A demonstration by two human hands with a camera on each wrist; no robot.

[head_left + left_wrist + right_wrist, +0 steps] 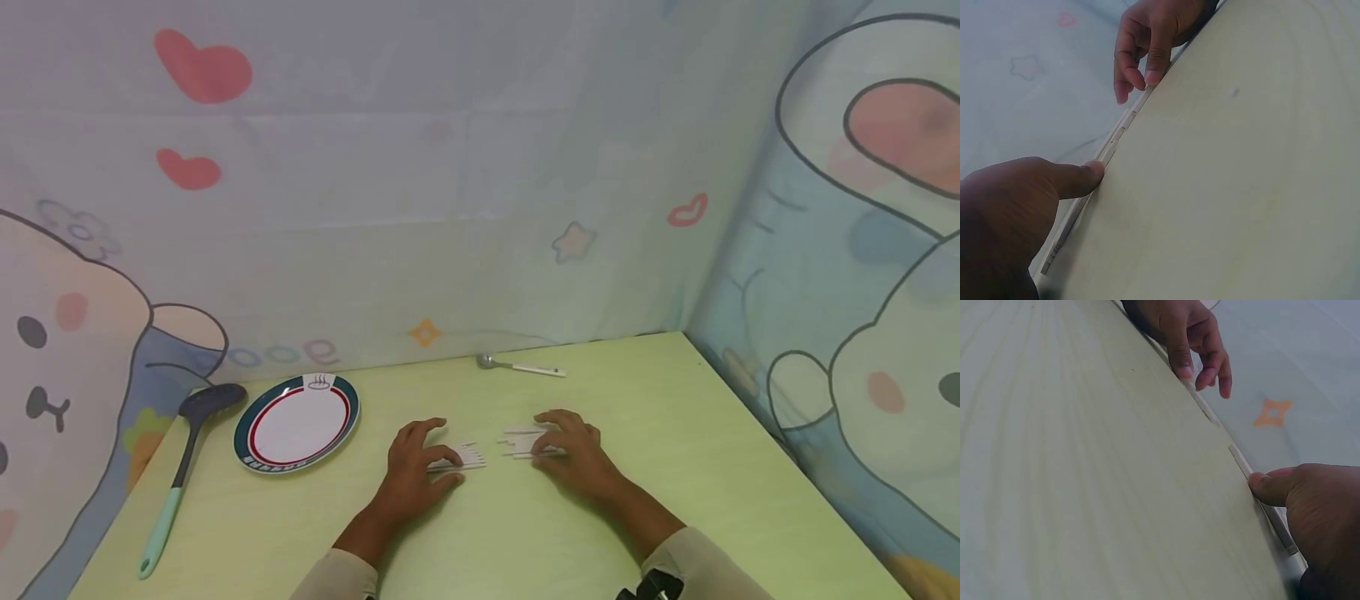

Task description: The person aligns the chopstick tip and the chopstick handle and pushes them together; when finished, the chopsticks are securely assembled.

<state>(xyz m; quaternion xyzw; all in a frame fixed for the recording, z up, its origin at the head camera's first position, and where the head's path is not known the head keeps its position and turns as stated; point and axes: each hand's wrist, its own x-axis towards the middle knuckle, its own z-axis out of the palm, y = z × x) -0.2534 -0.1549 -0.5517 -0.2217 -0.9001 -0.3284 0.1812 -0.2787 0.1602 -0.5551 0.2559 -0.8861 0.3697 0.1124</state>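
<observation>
Two groups of thin white sticks lie flat on the pale yellow-green table, a small gap between them. My left hand [416, 467] holds the left sticks [472, 456], thumb along the near side and index finger over them. Opposite, my right hand [573, 454] has curled fingers and thumb round the right sticks [519, 442], whose ends stick out unevenly to the left. In the left wrist view, the left thumb [1082, 179] presses the near edge of the sticks. From the right wrist, the right thumb [1266, 486] touches the near edge of a stick [1240, 460].
A white plate [300, 425] with a dark green rim lies left of the hands. Further left is a ladle [172, 508] with a black bowl and mint handle. A small spoon [525, 367] lies at the back edge. Printed cloth [420, 183] hangs behind the table [675, 433].
</observation>
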